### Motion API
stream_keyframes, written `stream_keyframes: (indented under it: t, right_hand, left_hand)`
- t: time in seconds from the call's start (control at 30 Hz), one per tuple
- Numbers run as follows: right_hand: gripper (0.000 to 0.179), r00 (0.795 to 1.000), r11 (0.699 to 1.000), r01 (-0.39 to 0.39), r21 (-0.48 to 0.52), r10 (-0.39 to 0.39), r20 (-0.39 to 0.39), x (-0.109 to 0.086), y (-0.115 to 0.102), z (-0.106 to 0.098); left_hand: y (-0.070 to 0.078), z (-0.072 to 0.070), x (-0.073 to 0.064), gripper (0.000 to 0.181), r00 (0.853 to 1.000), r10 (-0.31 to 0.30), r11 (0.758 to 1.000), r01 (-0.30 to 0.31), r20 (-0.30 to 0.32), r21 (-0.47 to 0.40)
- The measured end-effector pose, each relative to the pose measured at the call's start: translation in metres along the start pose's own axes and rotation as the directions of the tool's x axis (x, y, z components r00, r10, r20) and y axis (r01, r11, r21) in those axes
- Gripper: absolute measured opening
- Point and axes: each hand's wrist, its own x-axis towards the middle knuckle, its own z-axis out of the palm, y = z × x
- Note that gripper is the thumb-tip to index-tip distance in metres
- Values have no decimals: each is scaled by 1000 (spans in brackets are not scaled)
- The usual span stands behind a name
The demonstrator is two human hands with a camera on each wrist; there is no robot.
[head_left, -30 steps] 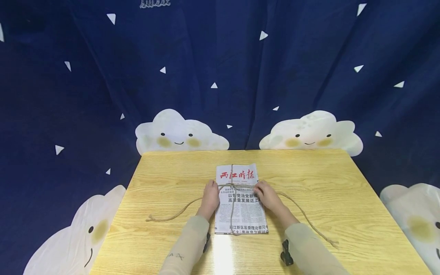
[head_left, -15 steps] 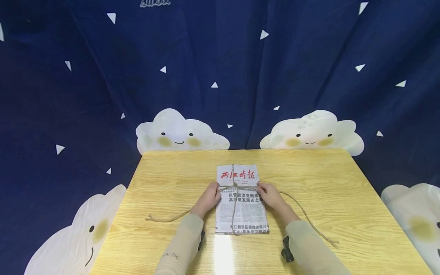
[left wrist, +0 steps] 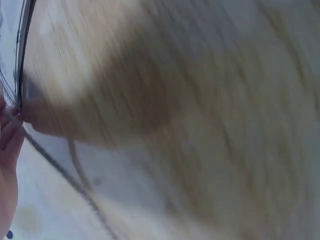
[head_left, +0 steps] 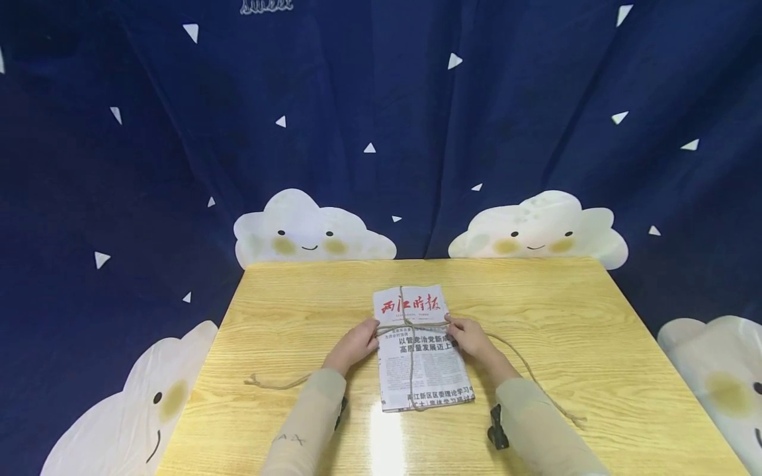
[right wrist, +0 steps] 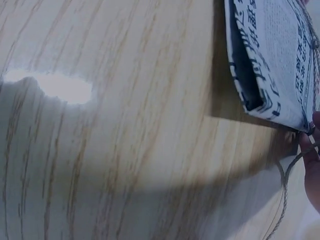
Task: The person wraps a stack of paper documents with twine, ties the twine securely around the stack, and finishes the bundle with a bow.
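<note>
A folded newspaper stack (head_left: 425, 377) is crossed by brown twine (head_left: 411, 360), one strand lengthwise and strands across, meeting at a crossing near the middle. My left hand (head_left: 352, 345) grips its left edge, and my right hand (head_left: 472, 338) pinches the right edge where the twine comes out. In the left wrist view, twine (left wrist: 65, 172) trails down from the fingers. Over in the right wrist view, the newspaper (right wrist: 280, 55) shows its folded corner apparently raised above a shadow, while twine (right wrist: 286, 195) hangs past my right fingers. Fingertips under the stack are hidden.
Everything lies on a wood-grain table (head_left: 286, 297). A loose twine end (head_left: 274, 385) rests at left and another (head_left: 556, 404) at right. Behind hangs a dark blue curtain (head_left: 333, 99) with cloud figures (head_left: 538, 225).
The newspaper's near end has swung right and slightly toward me, tilting the stack. My left hand has shifted down and a little left, drawing the left twine tail; the right hand has moved slightly.
</note>
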Motion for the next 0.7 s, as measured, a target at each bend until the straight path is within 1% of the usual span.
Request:
stream_keyframes:
  t: [0.07,0.1,0.13,0.17,0.2,0.23,0.27,0.37,0.4,0.43,0.47,0.53,0.6,0.67,0.7]
  right_hand:
    - [25,1000,998,-18,55,18,1,1,0,1]
    - [26,1000,997,-25,77,25,1,1,0,1]
    - [26,1000,996,-30,83,29,4,1,0,1]
    - [26,999,996,-32,89,31,9,1,0,0]
    - [26,999,995,-36,96,35,11,1,0,0]
    - [26,999,994,-39,99,38,13,1,0,-1]
    - [26,999,995,-38,88,37,15,1,0,-1]
    - [27,999,998,-39,54,38,15,0,-1,-4]
    - [28,999,998,-39,47,38,10,-1,-2,-4]
    - [30,999,999,-34,38,34,5,-1,-2,-5]
    - [32,999,998,-39,42,39,-1,-1,-2,-5]
    - [28,1000,999,-31,35,31,1,-2,-3,-5]
    - [21,1000,1000,0,26,0,4,-2,-2,-4]
    - [22,999,999,52,10,-52,4,-3,-3,-4]
    - [24,996,996,90,-14,-90,1,-3,-3,-3]
  left_hand:
    - [-3,-4,-2,13,997,73,996,-73,14,53]
    - [-5,-6,-4,5,995,101,993,-102,17,63]
    - [-6,-7,-6,4,992,123,990,-124,26,69]
    - [-8,-9,-8,10,990,134,988,-136,34,71]
    - [-12,-10,-9,15,987,159,984,-161,33,74]
    - [-13,-11,-11,20,986,163,983,-166,44,75]
    - [-14,-13,-12,22,986,161,985,-164,53,61]
    - [-16,-14,-12,24,987,137,989,-141,83,44]
    - [-16,-15,-12,24,989,121,991,-125,90,42]
    - [-14,-16,-12,25,991,84,995,-89,108,40]
    - [-14,-16,-11,26,991,69,996,-74,115,43]
    - [-12,-16,-10,27,992,33,998,-39,124,50]
    - [-11,-15,-9,24,992,-1,998,-6,122,60]
    - [-9,-12,-8,15,994,-39,996,30,100,84]
    - [-7,-11,-7,6,995,-61,994,53,82,93]
